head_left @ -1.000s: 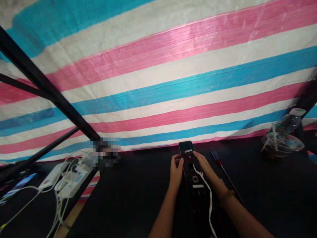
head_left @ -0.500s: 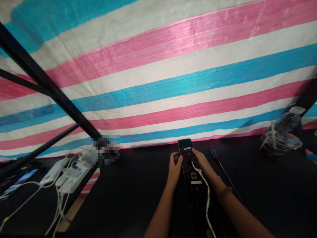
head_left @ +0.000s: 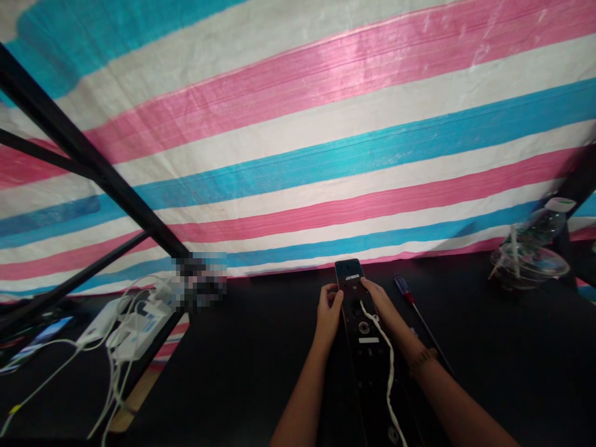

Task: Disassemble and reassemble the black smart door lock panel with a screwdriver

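Note:
A long, narrow dark panel (head_left: 361, 366), perhaps a door lock's plate, lies on the black table, its near end cut off by the frame. White labels, a round fitting and small holes show on its face. A white cable (head_left: 390, 372) comes out of an opening near its far part and runs toward me. My left hand (head_left: 328, 307) grips the panel's left edge with bent fingers. On the opposite edge, my right hand (head_left: 376, 299) is closed round the side, its fingertips partly hidden. Right of that hand lies a screwdriver (head_left: 404, 289) with a blue and red handle.
A power strip (head_left: 139, 335) and tangled white cables lie at the left, near a lit phone (head_left: 44, 338). A black metal frame bar (head_left: 112, 189) slants there. Clear plastic containers (head_left: 531, 264) stand at the right. A striped sheet (head_left: 326, 155) hangs behind the table (head_left: 242, 372).
The view has shifted very slightly. Both hands keep their places on the panel.

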`<move>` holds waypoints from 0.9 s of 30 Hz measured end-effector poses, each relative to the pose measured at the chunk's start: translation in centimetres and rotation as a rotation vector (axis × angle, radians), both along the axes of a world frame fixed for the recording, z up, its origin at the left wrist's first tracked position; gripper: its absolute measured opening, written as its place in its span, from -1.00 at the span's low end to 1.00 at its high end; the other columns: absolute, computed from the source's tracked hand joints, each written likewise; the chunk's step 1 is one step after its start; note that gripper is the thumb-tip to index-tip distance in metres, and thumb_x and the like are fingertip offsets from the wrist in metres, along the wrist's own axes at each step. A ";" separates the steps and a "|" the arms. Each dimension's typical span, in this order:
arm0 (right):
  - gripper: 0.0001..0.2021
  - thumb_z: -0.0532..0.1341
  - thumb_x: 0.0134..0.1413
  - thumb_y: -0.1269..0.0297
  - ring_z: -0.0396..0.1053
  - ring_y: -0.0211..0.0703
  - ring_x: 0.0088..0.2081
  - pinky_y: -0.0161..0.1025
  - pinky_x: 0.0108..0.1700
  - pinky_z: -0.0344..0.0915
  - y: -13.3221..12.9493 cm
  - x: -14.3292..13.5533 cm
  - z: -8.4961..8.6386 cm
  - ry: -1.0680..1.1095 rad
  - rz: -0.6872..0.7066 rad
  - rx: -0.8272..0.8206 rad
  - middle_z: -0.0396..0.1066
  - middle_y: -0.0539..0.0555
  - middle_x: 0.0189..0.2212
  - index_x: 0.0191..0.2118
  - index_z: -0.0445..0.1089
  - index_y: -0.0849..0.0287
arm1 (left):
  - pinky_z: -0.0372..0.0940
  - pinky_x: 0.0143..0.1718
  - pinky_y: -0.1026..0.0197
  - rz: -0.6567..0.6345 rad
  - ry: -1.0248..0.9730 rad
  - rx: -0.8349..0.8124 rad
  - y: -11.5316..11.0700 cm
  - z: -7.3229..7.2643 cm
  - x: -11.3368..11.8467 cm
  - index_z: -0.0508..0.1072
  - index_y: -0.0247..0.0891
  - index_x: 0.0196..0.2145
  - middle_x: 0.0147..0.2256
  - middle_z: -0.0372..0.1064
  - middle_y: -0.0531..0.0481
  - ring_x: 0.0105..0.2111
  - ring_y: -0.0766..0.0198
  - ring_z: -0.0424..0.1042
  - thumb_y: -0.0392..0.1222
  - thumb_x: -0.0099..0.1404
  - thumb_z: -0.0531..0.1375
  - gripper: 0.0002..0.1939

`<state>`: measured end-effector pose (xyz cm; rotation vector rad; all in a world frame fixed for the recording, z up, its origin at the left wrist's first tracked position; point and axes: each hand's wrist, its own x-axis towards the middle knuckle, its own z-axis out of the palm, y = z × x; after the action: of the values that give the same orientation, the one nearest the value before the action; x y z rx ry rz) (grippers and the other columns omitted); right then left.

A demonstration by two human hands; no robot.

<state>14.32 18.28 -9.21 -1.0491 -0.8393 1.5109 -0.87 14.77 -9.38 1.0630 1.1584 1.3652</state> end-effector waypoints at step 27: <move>-0.55 0.36 -0.16 -0.14 0.53 0.04 -0.29 -0.14 -0.20 0.41 -0.7 -0.1 1.3 -0.005 -0.011 -0.043 0.60 0.09 -0.37 -0.30 0.55 0.17 | 0.32 -0.38 0.26 0.101 0.047 0.055 0.1 0.3 0.0 0.29 -0.23 0.00 -0.27 0.44 -0.05 -0.36 0.26 0.47 0.09 0.24 0.23 -0.52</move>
<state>14.17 17.62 -7.86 -1.0880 -0.8067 1.5227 -0.85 14.83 -9.09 1.0937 1.2287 1.4649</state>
